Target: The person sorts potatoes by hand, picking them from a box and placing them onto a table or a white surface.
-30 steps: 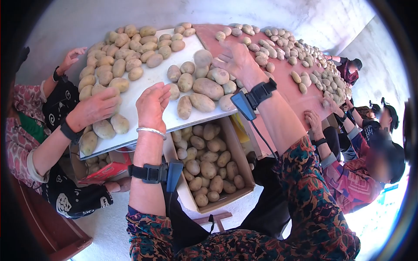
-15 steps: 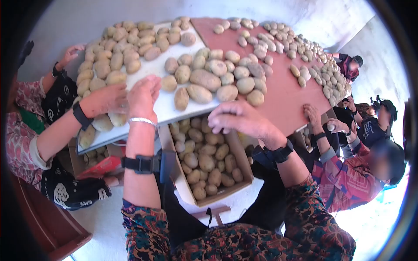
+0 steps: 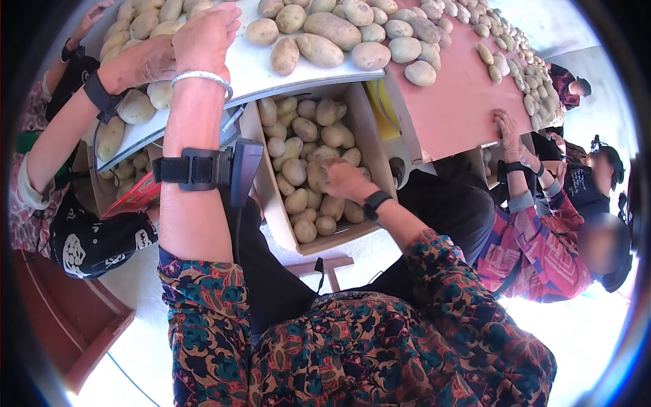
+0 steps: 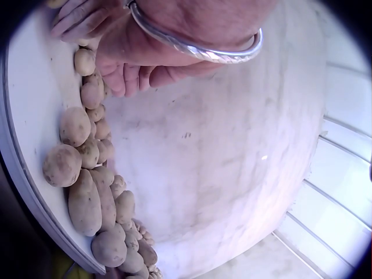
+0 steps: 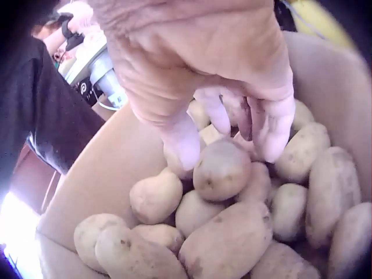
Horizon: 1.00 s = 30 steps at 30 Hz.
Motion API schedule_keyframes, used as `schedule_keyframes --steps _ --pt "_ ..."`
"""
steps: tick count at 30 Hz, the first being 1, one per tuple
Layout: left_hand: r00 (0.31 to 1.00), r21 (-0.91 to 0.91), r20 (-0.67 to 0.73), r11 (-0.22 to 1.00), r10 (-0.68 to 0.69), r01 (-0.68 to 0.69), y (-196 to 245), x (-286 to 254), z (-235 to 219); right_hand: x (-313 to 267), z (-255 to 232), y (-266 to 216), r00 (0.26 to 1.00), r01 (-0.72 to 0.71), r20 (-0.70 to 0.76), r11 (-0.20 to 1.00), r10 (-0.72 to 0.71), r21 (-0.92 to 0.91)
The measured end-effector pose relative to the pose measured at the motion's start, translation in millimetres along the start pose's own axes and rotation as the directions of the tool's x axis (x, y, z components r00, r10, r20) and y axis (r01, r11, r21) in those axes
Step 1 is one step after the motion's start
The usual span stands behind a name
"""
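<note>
My right hand (image 3: 346,182) is down inside a cardboard box (image 3: 381,152) filled with potatoes. In the right wrist view its thumb and fingers curve about a round potato (image 5: 222,174) on top of the heap. My left hand (image 3: 203,39), with a silver bangle at its wrist, is over the left part of the white tabletop (image 3: 254,85); its fingers are loosely bent, and no potato shows in them. In the left wrist view potatoes (image 4: 75,126) lie in a row beyond the left hand (image 4: 136,55). More potatoes (image 3: 331,34) sit along the tabletop.
Another person's hand (image 3: 146,62) is right beside my left hand, over potatoes. A reddish-brown board (image 3: 461,102) with many potatoes adjoins the white tabletop. People sit at the right, one hand (image 3: 507,132) at the board's edge. A red-sided box (image 3: 135,193) stands below left.
My right hand has gone from over the potatoes on the table, down and back, into the box. The head view has tipped downward. My left hand stays near the table's left part.
</note>
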<state>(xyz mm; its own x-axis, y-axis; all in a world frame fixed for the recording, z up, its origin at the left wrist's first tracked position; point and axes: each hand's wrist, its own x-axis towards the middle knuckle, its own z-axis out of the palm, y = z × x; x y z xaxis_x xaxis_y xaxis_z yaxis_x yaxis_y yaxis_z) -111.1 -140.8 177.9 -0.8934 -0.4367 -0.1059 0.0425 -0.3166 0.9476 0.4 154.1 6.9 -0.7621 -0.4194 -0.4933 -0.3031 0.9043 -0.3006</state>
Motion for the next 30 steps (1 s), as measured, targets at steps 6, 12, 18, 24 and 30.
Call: schedule_keyframes --steps 6,12,18,24,30 --pt "1.0 -0.03 0.011 0.999 -0.011 0.012 -0.5 0.1 2.0 27.4 51.7 -33.5 0.982 -0.148 -0.135 0.983 0.133 -0.109" --pt "0.999 -0.069 0.041 0.998 0.004 -0.002 -3.1 2.6 1.8 51.1 40.4 -57.6 0.995 -0.076 -0.08 0.989 0.066 -0.125" --pt "0.998 -0.122 0.067 0.993 0.012 -0.004 -3.7 9.7 -9.2 81.2 0.3 -39.6 0.982 -0.135 0.155 0.971 0.105 0.196" --pt "1.0 -0.129 0.017 0.992 0.005 -0.003 9.4 -10.3 3.0 112.5 22.7 -80.5 0.969 -0.012 -0.239 0.983 0.057 0.185" --pt "1.0 -0.108 0.002 0.994 0.015 -0.015 13.4 -16.1 7.1 116.7 20.0 -70.8 0.96 -0.093 -0.182 0.86 0.21 0.501"
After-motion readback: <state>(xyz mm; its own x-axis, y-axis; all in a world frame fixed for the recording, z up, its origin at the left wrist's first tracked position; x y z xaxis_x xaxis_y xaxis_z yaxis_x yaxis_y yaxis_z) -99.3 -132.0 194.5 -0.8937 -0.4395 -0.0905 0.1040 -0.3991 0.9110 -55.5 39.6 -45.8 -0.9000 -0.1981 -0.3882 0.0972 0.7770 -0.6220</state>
